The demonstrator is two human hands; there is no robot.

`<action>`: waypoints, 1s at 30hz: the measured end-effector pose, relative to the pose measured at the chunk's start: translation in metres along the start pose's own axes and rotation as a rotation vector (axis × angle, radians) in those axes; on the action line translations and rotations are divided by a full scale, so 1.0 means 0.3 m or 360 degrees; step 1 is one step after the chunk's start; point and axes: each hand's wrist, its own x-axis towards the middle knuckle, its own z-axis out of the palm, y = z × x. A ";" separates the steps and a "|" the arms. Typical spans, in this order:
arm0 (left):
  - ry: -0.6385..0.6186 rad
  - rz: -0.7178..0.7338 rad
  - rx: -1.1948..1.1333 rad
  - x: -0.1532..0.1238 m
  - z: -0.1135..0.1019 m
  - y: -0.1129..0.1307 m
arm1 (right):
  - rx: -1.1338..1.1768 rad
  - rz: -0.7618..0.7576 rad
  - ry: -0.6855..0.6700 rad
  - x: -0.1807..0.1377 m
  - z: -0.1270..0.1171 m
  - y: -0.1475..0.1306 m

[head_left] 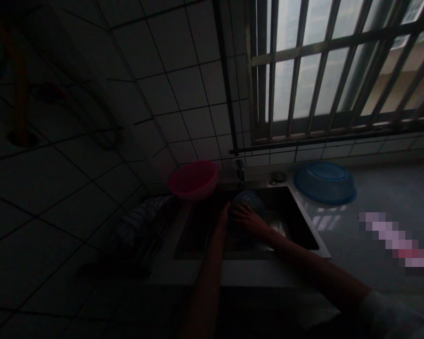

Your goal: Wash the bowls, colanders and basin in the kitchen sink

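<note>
The scene is very dark. Both my arms reach into a steel sink [304, 221]. My right hand [249, 220] lies on a small blue perforated basket [248, 199] standing in the sink under the tap [239, 172], its fingers spread over the basket's side. At the basket's left side is my left hand [223, 217]; its fingers are lost in shadow, so I cannot see whether they grip the basket.
A pink plastic colander [193, 180] sits at the sink's back left corner. A blue basin [324, 182] lies upside down on the counter to the right. A striped cloth [141, 219] lies left of the sink. Tiled walls and a barred window [339, 70] stand behind.
</note>
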 end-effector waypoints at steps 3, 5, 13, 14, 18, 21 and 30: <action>-0.0089 -0.0139 -0.0023 -0.007 0.009 -0.003 | 0.0162 0.0176 0.0129 -0.015 -0.026 0.070; -0.0200 -0.0173 -0.0006 -0.012 0.019 -0.008 | 0.0315 0.0534 0.0360 -0.048 -0.043 0.166; 0.0100 0.0490 0.0327 0.012 0.043 0.000 | 0.0537 0.0843 0.0534 -0.075 -0.004 0.237; 0.0173 0.0536 0.0385 0.017 0.038 0.006 | 0.0470 0.0750 0.0483 -0.057 0.005 0.194; 0.0182 0.0274 0.0645 0.025 0.012 0.024 | 0.0212 0.0198 0.0180 0.012 0.008 0.022; 0.0161 0.0169 0.0673 0.015 0.009 0.029 | 0.0193 -0.0029 0.0085 0.020 -0.024 -0.001; 0.0046 0.0143 0.0382 0.008 0.024 0.018 | 0.0381 0.0751 0.0397 -0.046 -0.051 0.167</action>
